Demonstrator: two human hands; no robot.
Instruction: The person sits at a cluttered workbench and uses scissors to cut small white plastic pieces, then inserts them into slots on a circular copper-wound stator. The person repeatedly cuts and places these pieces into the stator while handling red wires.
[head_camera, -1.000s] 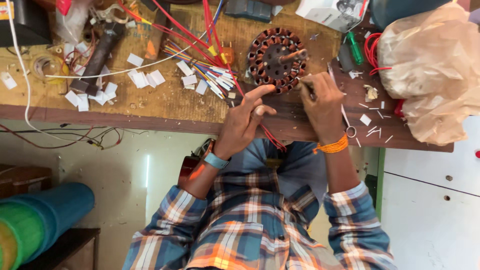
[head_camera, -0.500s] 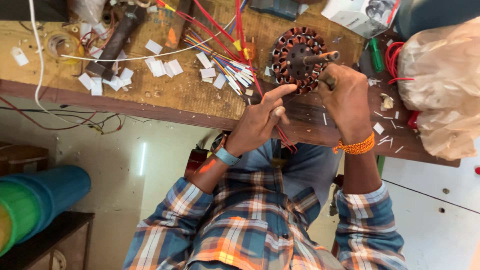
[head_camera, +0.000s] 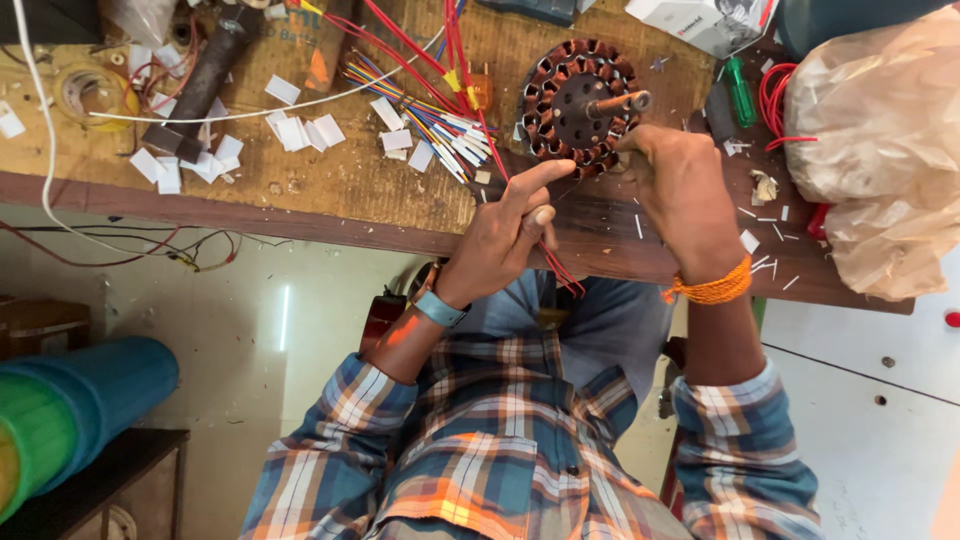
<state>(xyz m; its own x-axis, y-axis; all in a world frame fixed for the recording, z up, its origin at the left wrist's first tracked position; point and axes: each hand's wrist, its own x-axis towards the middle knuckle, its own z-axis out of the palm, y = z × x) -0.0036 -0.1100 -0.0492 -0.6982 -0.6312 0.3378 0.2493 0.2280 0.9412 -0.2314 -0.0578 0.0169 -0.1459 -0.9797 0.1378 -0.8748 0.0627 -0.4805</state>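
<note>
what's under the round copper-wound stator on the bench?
The round copper-wound stator lies on the worn wooden bench, with red wires running beside it. The right hand covers its lower right edge; whatever is directly beneath is hidden.

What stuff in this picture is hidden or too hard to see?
Head view only:
- Near rim of the round copper-wound motor stator: covered by the right hand.
- Right hand's fingertips: curled out of sight, so any tool there cannot be told.
- Red wires: run behind the left hand.
- Crumpled plastic bag: cut off by the right edge.
- White paper slips: too small for detail.
</note>
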